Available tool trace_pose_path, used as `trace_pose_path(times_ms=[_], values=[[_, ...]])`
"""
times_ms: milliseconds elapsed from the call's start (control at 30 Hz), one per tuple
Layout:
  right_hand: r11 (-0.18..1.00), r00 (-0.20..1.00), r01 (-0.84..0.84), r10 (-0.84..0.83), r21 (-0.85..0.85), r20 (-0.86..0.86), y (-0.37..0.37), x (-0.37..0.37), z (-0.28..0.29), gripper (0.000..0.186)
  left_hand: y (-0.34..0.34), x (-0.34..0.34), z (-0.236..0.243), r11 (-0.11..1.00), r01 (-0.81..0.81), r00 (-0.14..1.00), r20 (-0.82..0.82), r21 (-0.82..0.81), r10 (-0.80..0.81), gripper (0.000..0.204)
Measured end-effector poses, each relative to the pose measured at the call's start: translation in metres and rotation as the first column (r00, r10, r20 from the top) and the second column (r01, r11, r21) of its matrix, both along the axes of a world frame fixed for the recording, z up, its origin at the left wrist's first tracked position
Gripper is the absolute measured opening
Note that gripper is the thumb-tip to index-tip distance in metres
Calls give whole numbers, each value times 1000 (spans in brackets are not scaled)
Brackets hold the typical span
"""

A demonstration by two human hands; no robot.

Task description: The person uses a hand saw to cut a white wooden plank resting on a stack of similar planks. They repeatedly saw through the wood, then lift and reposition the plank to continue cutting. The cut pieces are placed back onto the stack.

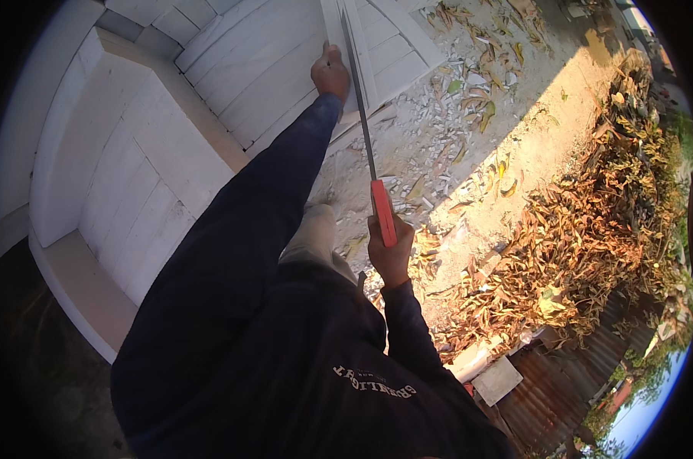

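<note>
My right hand is closed around the red handle of a hand saw, blade running to the far side. My left hand presses flat on the white block beside the blade. White blocks stacked left, dry leaves piled right.

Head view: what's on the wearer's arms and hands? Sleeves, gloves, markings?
Both arms wear long dark navy sleeves reaching the wrists. The left hand and right hand are bare: no gloves, no visible rings or watch. The garment carries pale lettering near the lower edge of the picture.
</note>
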State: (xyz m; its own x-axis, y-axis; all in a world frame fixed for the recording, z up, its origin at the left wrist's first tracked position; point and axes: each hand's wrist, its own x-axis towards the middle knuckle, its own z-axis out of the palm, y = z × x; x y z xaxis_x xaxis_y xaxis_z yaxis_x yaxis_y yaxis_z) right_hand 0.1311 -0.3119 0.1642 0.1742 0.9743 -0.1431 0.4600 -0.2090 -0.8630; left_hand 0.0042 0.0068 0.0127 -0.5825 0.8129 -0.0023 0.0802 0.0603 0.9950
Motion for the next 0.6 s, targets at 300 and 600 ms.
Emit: trace_pose_path(times_ms=[300,600], values=[[998,999,-41,41,50,16,-45,17,-11,55,-5,-5,10,997,74,983,165,39,-79,58],[996,998,22,-26,-81,-50,-13,13,-13,67,0,-17,5,979,206,946,256,-4,-198,57]])
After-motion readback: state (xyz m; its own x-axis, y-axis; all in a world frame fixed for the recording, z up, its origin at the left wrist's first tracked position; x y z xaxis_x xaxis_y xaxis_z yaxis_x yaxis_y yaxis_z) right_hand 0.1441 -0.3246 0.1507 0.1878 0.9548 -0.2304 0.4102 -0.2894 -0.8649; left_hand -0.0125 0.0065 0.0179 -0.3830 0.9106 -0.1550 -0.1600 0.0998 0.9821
